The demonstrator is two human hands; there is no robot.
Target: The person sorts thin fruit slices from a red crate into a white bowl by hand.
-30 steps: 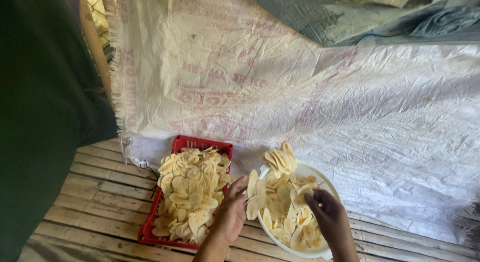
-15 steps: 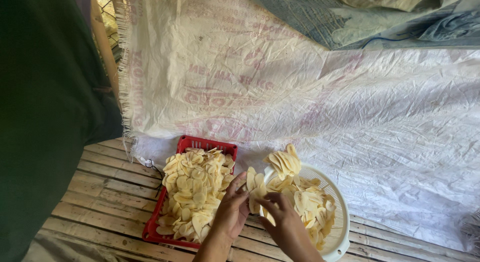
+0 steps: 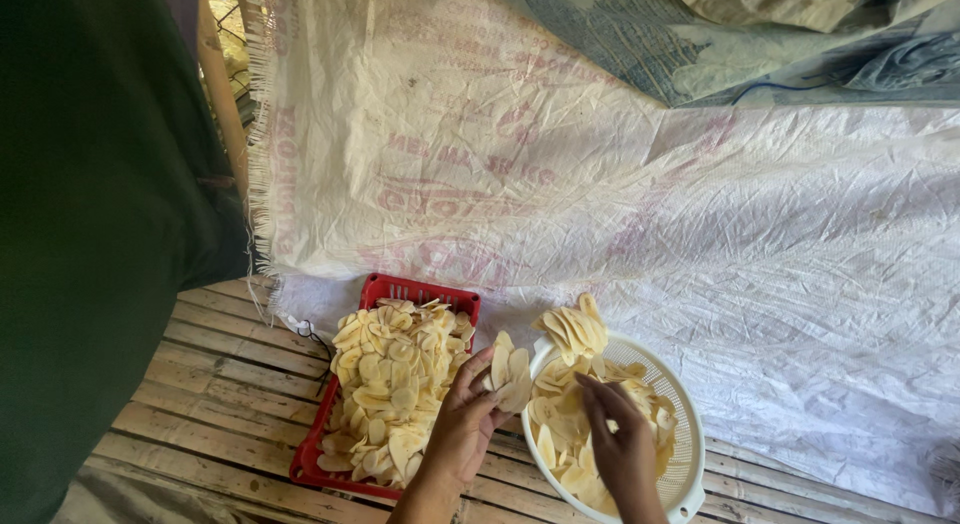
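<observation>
Hands at lower centre of frame: left hand [image 3: 463, 421] pinches a small fan of pale yellow sliced chips [image 3: 510, 376] between thumb and fingers, just left of the round white plastic colander [image 3: 686, 452]. Right hand [image 3: 622, 446], which half a second ago met the left at the held slices, now reaches into the colander, fingers loosely curled over the slices there. Red rectangular plastic basket [image 3: 418, 291] heaped with slices sits unchanged at left on the bamboo slat floor [image 3: 205, 384], white woven sack sheet [image 3: 620, 204] behind
</observation>
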